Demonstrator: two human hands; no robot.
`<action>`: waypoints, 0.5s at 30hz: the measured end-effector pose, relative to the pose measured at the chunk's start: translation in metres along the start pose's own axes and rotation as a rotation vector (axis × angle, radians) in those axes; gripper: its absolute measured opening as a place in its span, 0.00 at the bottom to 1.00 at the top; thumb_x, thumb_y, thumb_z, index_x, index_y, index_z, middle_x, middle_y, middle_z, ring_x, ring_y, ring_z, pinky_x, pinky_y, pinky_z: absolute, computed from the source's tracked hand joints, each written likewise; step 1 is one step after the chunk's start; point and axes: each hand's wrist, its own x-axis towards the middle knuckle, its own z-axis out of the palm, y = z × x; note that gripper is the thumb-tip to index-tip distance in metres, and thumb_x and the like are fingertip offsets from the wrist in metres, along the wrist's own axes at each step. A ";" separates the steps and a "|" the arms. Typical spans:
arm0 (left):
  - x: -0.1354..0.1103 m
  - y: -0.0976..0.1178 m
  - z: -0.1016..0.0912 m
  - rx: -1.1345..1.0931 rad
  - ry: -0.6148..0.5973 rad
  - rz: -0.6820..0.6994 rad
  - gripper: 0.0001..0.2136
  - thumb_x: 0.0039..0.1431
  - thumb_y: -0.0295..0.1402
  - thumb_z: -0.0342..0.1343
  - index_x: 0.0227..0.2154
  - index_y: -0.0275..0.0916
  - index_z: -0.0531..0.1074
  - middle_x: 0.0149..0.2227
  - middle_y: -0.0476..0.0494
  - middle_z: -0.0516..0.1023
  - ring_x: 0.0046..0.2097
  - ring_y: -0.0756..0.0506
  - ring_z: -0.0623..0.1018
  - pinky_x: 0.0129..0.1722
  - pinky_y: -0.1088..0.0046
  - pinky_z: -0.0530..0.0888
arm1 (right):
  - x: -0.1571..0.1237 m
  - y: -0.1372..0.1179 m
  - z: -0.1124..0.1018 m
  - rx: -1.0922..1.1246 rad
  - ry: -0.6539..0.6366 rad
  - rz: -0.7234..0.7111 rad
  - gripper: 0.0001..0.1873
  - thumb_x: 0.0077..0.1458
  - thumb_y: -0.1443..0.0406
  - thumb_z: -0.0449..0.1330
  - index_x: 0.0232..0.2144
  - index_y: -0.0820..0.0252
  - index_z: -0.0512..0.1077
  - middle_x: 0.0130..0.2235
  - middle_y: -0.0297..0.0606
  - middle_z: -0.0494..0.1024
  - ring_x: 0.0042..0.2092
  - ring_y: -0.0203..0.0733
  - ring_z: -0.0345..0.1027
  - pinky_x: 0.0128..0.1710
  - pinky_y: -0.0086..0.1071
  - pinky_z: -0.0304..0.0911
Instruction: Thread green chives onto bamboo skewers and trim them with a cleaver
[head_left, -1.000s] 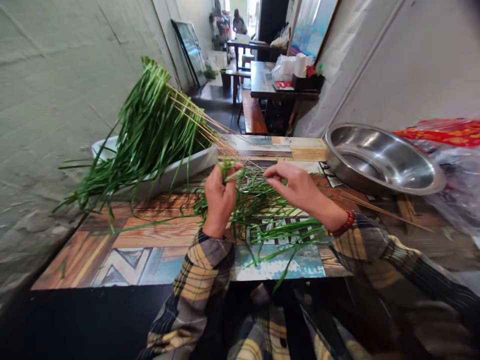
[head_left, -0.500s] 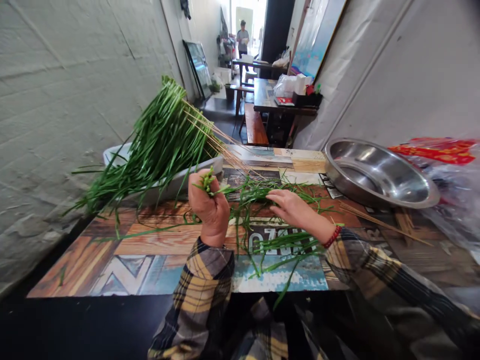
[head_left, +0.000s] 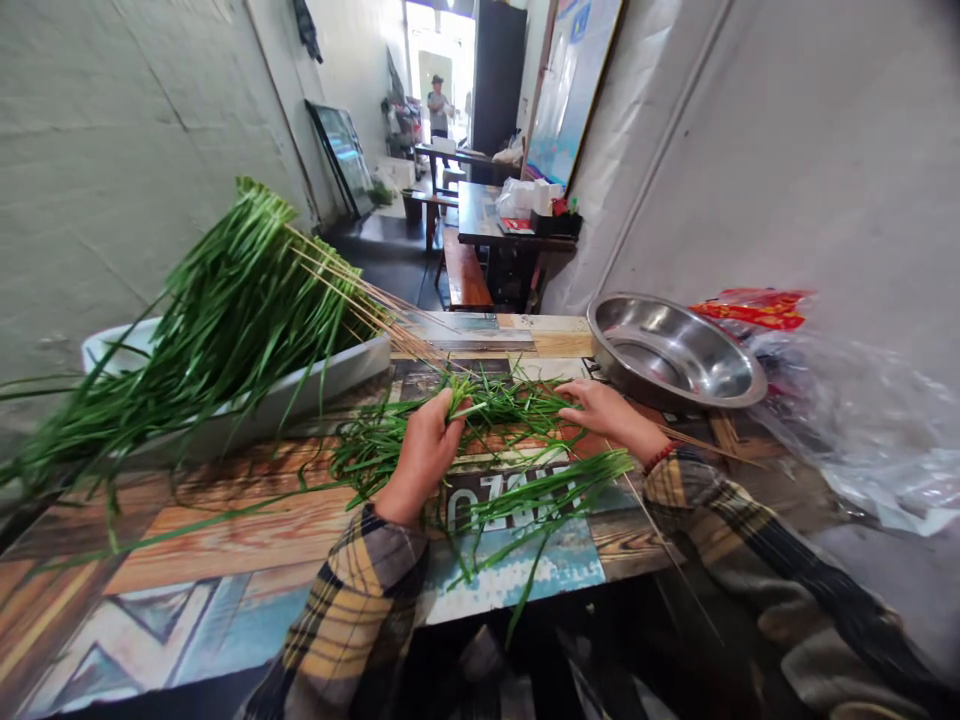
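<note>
My left hand (head_left: pixel 422 450) is closed round a small bunch of green chive leaves (head_left: pixel 480 400) above the painted wooden table (head_left: pixel 225 540). My right hand (head_left: pixel 609 412) rests on the loose chives (head_left: pixel 540 490) spread over the table, fingers curled and pinching at the leaves. To the left, several chives threaded on bamboo skewers (head_left: pixel 225 310) lie fanned across a white tray (head_left: pixel 330 375). A red bead bracelet sits on my right wrist.
A steel basin (head_left: pixel 675 350) stands at the right of the table, with clear plastic bags (head_left: pixel 847 420) and a red packet (head_left: pixel 750 308) beyond it. Loose bamboo skewers (head_left: pixel 705 445) lie near my right wrist. Dark tables and a bench stand further back, where a person (head_left: pixel 437 100) stands.
My left hand has come down from its raised position to the table with its bunch. My right hand has slid right over the loose chives. The view has shifted left.
</note>
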 end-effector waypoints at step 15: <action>0.001 -0.002 -0.008 -0.104 0.156 -0.158 0.14 0.60 0.41 0.47 0.28 0.37 0.69 0.22 0.52 0.64 0.26 0.51 0.65 0.28 0.75 0.62 | 0.009 0.001 -0.042 0.267 0.360 0.051 0.09 0.58 0.63 0.52 0.38 0.58 0.70 0.32 0.36 0.76 0.34 0.41 0.70 0.35 0.31 0.60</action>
